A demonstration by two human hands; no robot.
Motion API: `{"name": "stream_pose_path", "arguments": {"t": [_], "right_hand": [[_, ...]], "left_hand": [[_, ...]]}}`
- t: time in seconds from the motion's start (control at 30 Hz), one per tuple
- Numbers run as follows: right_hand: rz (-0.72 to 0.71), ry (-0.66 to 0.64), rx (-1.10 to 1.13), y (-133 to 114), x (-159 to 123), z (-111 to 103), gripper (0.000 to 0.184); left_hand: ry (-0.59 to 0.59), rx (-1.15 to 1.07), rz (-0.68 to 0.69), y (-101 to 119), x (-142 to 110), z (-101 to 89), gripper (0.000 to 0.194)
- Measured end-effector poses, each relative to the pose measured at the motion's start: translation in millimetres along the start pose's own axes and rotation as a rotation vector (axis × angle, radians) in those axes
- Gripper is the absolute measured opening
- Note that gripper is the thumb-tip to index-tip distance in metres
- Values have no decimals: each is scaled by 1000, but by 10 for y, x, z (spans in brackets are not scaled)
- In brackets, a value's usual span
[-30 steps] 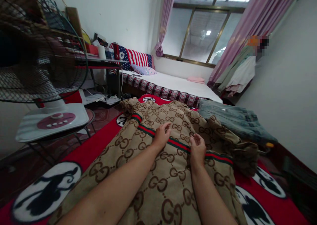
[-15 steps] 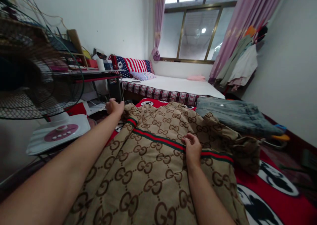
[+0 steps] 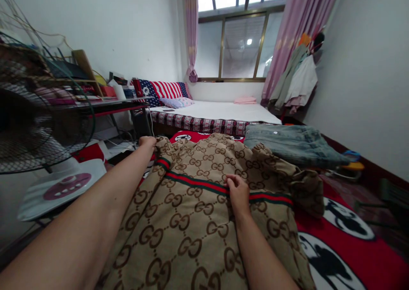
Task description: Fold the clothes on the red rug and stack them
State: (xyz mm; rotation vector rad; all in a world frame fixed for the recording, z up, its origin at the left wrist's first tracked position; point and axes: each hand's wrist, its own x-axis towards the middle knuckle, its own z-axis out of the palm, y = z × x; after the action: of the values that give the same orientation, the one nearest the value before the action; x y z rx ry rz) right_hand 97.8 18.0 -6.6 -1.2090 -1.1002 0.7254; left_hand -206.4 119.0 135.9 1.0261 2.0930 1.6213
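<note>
A tan garment [image 3: 198, 205] printed with brown monograms and crossed by a red-and-green stripe lies spread over a red blanket [image 3: 351, 256] in front of me. My left hand [image 3: 147, 142] reaches out to the garment's far left corner, fingers curled over the cloth edge. My right hand [image 3: 237, 190] rests on the stripe in the middle of the garment, fingers bent and pressing or pinching the fabric. The garment's right side [image 3: 303, 183] is bunched up in a heap.
Folded blue jeans [image 3: 294, 145] lie beyond the garment on the right. A standing fan [image 3: 41, 124] is close on the left. A bed [image 3: 220, 111] with pillows sits under the window, clothes hang on the right wall [image 3: 297, 81], and a cluttered desk [image 3: 105, 98] stands at left.
My left hand left the middle of the garment and reached out to its far left corner. My right hand stayed on the stripe. The view tilted upward a little.
</note>
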Motion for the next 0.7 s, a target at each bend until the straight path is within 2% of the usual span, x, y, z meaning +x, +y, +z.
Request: {"name": "stream_pose_path", "arguments": {"t": [0.1,0.17,0.23,0.3,0.33,0.37,0.47,0.53,0.6,0.7], "right_hand": [[-7,-10,-13,-7,-4,-5,25],[-11,-16,-16,-7,-5,-9,26],[-9,-20,-13,-6,-5,-10,27],[-7,-10,2,-10,-6,-8,28],[-6,9,19,-13,-5,-7,29],[-5,38,42,-17,-4,-7,31],[10,158,125,-24,6,-12,38],[20,208,163,-26,14,-17,41],[21,215,175,-28,17,-20,42],[10,178,149,-38,8,-17,42]], "left_hand": [[-39,25,241,297,21,-33,25],[-132,17,481,544,-73,-27,20],[-352,20,753,727,-278,6,23],[-655,57,971,745,-569,43,18],[-799,88,1035,675,-726,55,15],[-921,125,1074,552,-877,61,21],[-1158,303,1120,-29,-1216,36,65],[-1188,503,1078,-440,-1324,-4,72],[-1158,639,1043,-743,-1370,-57,67],[-1132,698,1028,-919,-1387,-184,60]]}}
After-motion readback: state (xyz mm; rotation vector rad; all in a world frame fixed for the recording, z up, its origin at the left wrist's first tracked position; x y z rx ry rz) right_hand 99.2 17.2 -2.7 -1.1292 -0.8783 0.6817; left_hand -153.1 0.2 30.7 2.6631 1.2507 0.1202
